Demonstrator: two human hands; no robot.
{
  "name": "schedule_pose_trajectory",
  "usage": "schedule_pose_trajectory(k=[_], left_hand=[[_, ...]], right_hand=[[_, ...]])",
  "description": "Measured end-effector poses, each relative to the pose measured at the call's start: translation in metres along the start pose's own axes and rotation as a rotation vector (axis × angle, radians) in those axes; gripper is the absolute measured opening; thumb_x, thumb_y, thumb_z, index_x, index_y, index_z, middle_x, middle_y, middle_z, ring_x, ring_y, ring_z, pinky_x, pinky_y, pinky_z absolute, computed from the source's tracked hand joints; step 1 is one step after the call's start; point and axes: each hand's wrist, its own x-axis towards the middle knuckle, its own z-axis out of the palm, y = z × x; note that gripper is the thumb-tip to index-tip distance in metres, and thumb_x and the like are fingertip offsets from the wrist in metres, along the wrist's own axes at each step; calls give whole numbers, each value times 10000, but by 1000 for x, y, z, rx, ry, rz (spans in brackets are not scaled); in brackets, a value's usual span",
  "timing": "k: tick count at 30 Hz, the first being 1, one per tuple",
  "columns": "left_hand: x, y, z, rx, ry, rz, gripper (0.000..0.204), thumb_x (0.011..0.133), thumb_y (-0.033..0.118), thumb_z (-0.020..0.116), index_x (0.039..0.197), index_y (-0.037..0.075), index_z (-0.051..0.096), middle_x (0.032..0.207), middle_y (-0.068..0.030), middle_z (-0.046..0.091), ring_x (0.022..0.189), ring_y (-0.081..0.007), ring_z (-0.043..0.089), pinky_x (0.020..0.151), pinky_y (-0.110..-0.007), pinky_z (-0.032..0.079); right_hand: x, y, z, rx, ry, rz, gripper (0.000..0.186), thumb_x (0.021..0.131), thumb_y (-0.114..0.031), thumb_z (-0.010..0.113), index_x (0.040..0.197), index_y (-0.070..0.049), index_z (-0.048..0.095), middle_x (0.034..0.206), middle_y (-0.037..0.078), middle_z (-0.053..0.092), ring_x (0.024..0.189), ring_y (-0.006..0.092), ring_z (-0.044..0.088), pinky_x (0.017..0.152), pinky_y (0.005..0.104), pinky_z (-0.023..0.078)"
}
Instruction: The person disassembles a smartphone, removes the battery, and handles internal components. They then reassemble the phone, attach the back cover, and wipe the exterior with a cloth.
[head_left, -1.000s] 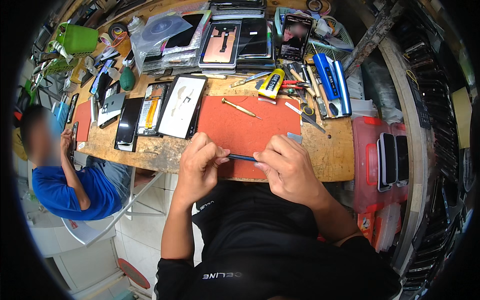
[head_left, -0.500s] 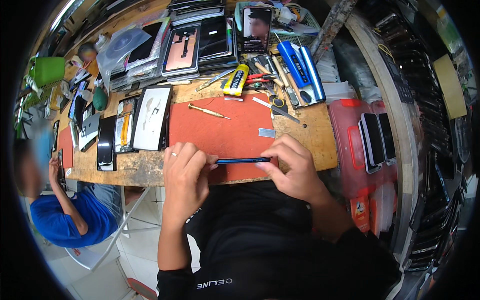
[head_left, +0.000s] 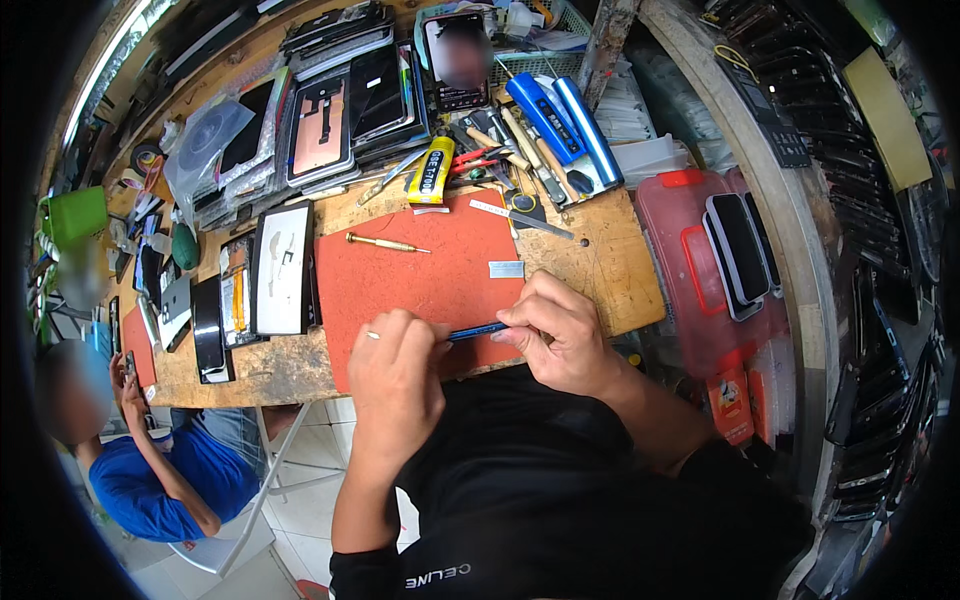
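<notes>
A slim blue-edged phone (head_left: 476,331), as its narrow side suggests, is stretched between two hands over the near part of a red work mat (head_left: 372,290); taking it as the centre of the dial, the left hand (head_left: 397,372) sits at eight o'clock and the right hand (head_left: 560,328) at three. The left grip pinches one end, its thumb largely hidden behind the knuckles, and the right grip pinches the other end between thumb and curled fingers. Holding it by both ends probably keeps it level and leaves the middle of its edge facing the eyes. The mat likely shields both the phone and the wooden counter (head_left: 625,290) from scratches. A gold precision screwdriver (head_left: 388,242) lies loose toward half past ten, perhaps left there for easy reach, and a small silvery plate (head_left: 507,269) rests at one o'clock, just beyond the right fingers, with a metal ruler (head_left: 535,221) farther out that way. Bunched near twelve, a yellow-and-black glue tube (head_left: 431,172) and red-handled pliers (head_left: 477,157) seem pushed back to free the working spot. At nine, a phone with exposed innards (head_left: 237,290) lies among others, apparently parked clear of the hands.
</notes>
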Motion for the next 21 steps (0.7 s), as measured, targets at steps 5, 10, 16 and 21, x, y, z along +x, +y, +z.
schedule_pose_trajectory(k=[5,10,16,21], left_hand=[[5,13,11,-32,-46,64,179,881,-17,736,1031,24,647,902,-133,580,815,-335,617,745,-443,478],[16,2,1,-571,282,-85,104,970,-41,692,1046,-18,625,960,-140,627,860,-261,657,848,-361,532],[22,1,-10,-720,145,-209,154,1064,-41,629,1217,-43,619,1140,-121,675,1054,-192,681,968,-320,545],[21,5,-10,-737,187,-213,181,1028,-66,670,1207,-39,665,1149,-149,754,1079,-219,743,961,-338,583]], right_hand=[[1,0,0,40,-3,15,175,835,-6,864,939,-3,724,861,101,616,740,276,642,649,395,506],[12,-8,2,159,177,-37,218,849,-9,875,1035,-14,761,938,100,670,843,238,679,753,348,541],[29,-17,1,321,170,6,222,897,15,853,1087,10,739,996,89,666,926,188,630,862,318,494],[32,-21,3,229,167,-59,228,886,-19,875,1068,-4,738,956,86,652,872,194,624,814,315,499]])
